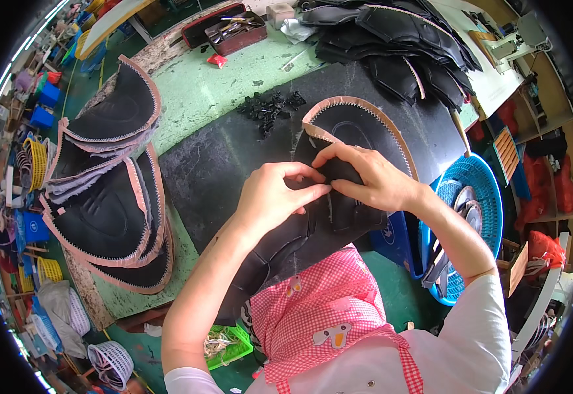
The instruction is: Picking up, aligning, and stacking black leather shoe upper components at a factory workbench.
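A black leather-like panel (359, 121) with a tan, zigzag-stitched border lies on a dark board (198, 174) in front of me. My left hand (270, 194) is closed, with thumb and fingertips pinching the panel's black material near its middle. Right beside it, my right hand (382, 180) is closed too, its thumb and forefinger pinching the same spot. The fingertips of both hands nearly meet, and whatever small part lies between them is hidden. Black material hangs below the hands toward the apron (326, 302). A heap of small black pieces (270, 111) rests on the board beyond my left hand.
Several similar panels (106, 217) are stacked at the left of the green table (188, 131). More black panels (391, 39) pile up at the far right. A red toolbox (237, 33) stands at the back. Blue baskets (483, 190) sit at the right, a green basket (234, 348) below.
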`<control>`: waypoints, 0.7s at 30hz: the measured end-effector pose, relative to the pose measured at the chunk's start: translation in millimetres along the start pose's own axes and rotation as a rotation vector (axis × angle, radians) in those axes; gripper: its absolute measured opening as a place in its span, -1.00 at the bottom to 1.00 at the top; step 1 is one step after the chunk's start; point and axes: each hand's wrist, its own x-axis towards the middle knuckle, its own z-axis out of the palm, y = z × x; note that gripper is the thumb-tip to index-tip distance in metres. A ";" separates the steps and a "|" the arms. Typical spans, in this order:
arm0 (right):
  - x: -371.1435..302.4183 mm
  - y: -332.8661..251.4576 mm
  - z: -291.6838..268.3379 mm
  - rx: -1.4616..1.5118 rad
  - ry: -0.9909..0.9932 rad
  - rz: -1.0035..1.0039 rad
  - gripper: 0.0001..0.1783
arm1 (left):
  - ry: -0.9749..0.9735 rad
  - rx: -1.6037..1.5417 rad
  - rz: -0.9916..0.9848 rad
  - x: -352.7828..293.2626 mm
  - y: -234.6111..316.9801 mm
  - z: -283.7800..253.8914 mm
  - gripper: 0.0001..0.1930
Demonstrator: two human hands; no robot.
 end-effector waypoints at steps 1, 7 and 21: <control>0.5 1.6 1.7 0.001 0.002 0.000 -0.53 | 0.021 0.086 0.037 0.1 -1.2 1.6 -0.75; -1.3 3.6 3.1 0.004 0.081 -0.073 -0.52 | 0.107 0.111 0.155 0.7 -13.4 9.2 -0.81; -9.1 13.1 2.5 -0.095 0.084 -0.011 -0.82 | -0.135 -0.227 0.001 3.4 -13.3 -14.5 -0.71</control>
